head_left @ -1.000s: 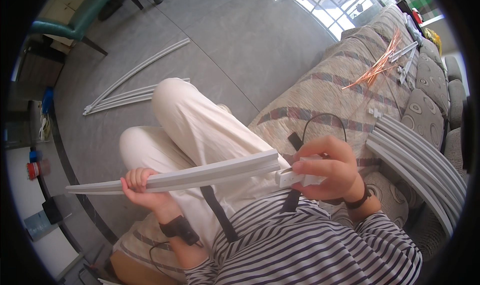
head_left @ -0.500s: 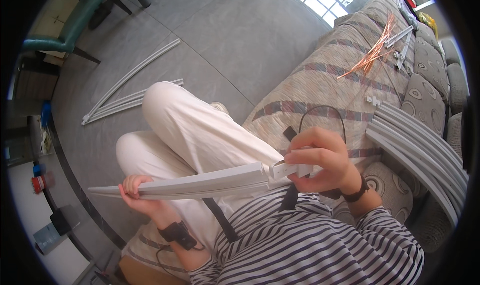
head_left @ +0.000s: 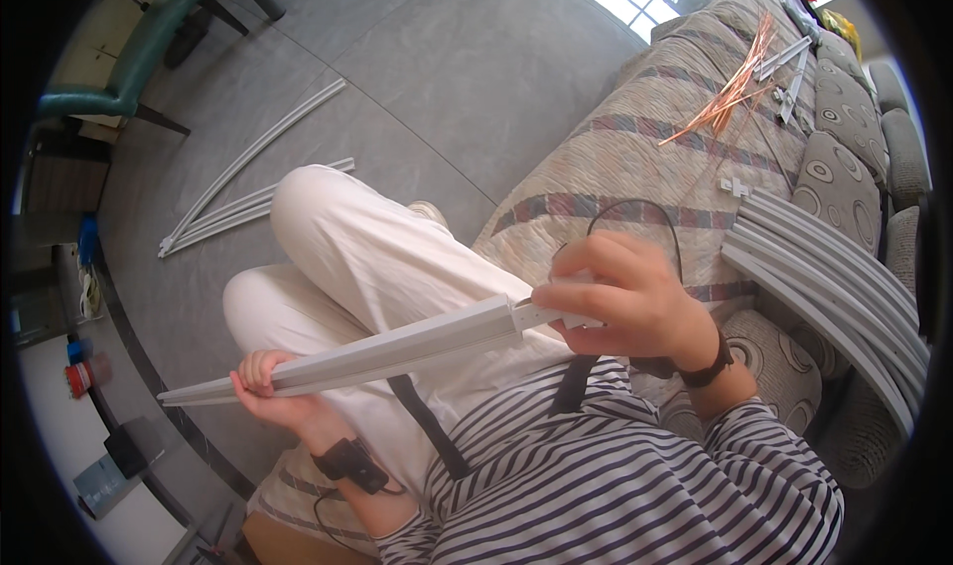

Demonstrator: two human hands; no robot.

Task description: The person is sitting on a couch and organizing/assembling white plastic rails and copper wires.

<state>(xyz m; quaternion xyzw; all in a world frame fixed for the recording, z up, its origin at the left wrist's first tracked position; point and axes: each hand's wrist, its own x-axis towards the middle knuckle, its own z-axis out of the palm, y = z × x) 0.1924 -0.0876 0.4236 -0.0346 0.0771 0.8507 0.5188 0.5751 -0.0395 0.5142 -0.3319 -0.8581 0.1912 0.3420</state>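
Across my lap slants a long white slotted rail (head_left: 397, 354), its right end raised. My left hand (head_left: 266, 386) is wrapped round the rail near its left end. At the other end, my right hand (head_left: 625, 292) pinches a small white end fitting (head_left: 537, 315). The fitting's narrow tongue meets the rail's right end; how deep it sits inside I cannot tell. My right fingers cover much of the fitting's body.
Several white rails (head_left: 819, 292) lie on the sofa (head_left: 576, 188) to my right, with a bundle of copper-coloured rods (head_left: 730, 103) farther off. More white rails (head_left: 253, 203) rest on the grey floor (head_left: 417, 78). A green chair (head_left: 124, 93) stands at far left.
My right hand has moved left with the fitting, closing the gap to the rail's end. The rail's right end has risen slightly, and my left hand keeps its hold.
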